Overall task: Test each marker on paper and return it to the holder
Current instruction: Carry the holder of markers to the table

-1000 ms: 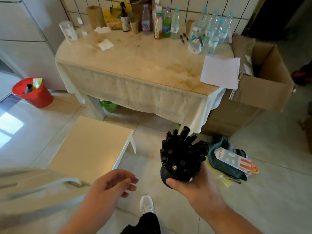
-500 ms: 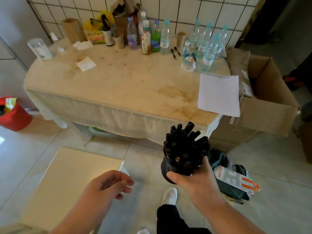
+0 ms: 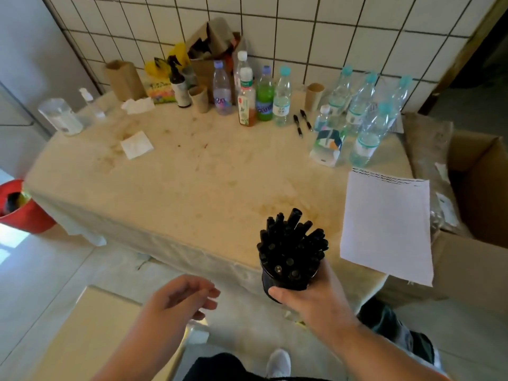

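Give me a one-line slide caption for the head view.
Right hand carries a holder packed with black markers toward the paper; left hand empty.

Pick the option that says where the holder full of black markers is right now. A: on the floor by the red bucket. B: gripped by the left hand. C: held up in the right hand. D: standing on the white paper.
C: the right hand grips the holder from below at the table's near edge, while the left hand holds nothing.

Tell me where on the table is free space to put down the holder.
The table is bare in the middle, between the napkin and the paper. The back edge is crowded with bottles; two pens lie there.
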Available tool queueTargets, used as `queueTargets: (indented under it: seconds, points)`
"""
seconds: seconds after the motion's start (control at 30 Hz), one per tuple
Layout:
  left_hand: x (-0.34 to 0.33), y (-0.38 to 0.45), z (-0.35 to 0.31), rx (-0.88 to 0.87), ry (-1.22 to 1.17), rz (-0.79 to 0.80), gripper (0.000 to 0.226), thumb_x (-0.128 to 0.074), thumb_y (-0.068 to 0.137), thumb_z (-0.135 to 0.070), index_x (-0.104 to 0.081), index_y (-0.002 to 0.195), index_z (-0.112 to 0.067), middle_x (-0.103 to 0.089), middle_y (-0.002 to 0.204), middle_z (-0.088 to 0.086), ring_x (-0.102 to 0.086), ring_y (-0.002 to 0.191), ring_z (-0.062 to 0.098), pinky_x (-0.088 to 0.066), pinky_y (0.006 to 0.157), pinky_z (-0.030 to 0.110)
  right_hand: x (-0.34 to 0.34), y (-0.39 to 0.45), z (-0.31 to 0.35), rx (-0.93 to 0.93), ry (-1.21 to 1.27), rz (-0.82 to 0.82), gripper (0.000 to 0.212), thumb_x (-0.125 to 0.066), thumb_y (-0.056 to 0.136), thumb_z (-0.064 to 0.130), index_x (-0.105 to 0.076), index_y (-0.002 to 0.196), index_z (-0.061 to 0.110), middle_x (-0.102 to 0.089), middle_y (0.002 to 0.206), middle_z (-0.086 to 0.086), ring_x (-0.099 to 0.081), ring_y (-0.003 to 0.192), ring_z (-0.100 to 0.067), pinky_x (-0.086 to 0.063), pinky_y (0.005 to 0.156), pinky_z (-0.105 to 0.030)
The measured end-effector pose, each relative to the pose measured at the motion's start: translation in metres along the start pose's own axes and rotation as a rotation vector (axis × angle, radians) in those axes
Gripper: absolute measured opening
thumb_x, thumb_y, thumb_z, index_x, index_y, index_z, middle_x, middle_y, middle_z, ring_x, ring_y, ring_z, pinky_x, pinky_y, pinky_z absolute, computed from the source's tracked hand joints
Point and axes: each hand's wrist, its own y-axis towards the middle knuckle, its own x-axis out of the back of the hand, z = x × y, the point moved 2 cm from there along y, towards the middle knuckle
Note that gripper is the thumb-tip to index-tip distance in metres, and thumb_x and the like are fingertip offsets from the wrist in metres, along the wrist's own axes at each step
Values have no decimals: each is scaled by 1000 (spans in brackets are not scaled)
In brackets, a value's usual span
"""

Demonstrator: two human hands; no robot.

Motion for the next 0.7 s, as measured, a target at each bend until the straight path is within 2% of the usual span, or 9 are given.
queueTargets:
  seconds: [0.1,0.13,0.23,0.3,0.4,0.47,0.57,0.7]
  points:
    - [1,26,-10,-2,6,5,35,-58,92,7,-77,84,-21,-77,91,12,-73,83,30,-51,68,37,0,35,-2,-17,-26,14,72,-93,57,28,-60,119,45,-76,113,13,-71,107,-10,-56,93,-40]
    - [2,35,-14,0,0,10,35,-58,92,7,-77,83,-21,-77,91,12,-73,82,30,-51,67,37,-1,47,-1,-14,-33,19,71,-93,58,27,-60,118,45,-76,112,13,-71,106,-10,-56,92,-38]
    - [8,68,-23,19,-11,-2,29,-58,91,9,-76,81,-11,-77,88,14,-73,79,28,-52,68,38,-7,85,-1,-19,-55,9,63,-90,57,23,-62,106,52,-76,105,15,-72,96,-3,-54,77,-16]
    - [14,92,-30,30,-7,12,22,-58,91,10,-73,85,-4,-77,87,14,-73,77,26,-53,66,35,-13,111,-2,-33,-73,-7,63,-90,57,25,-61,106,53,-76,105,18,-71,96,-1,-51,75,-10]
    - [26,138,-43,26,14,56,15,-59,90,11,-70,90,1,-77,87,13,-74,76,25,-54,62,28,-26,153,-4,-52,-85,-22,69,-92,57,28,-59,113,52,-75,108,19,-70,99,0,-51,76,-12]
    - [35,171,-52,25,54,101,16,-60,90,10,-71,90,-2,-77,88,11,-74,80,27,-54,67,34,-37,183,-4,-64,-95,-39,70,-92,57,26,-59,112,54,-76,108,19,-71,98,-1,-51,76,-14]
    - [49,221,-66,26,112,151,26,-60,90,10,-74,84,-11,-77,88,10,-73,80,28,-52,71,40,-54,225,-4,-105,-131,-76,67,-91,59,25,-62,115,46,-78,109,13,-73,100,-7,-53,77,-15]
    - [62,277,-84,40,181,287,36,-61,92,4,-75,84,-29,-77,93,3,-73,84,21,-54,71,31,-74,269,-2,-166,-141,-114,73,-91,55,32,-61,120,45,-76,112,15,-72,103,-6,-56,84,-26]
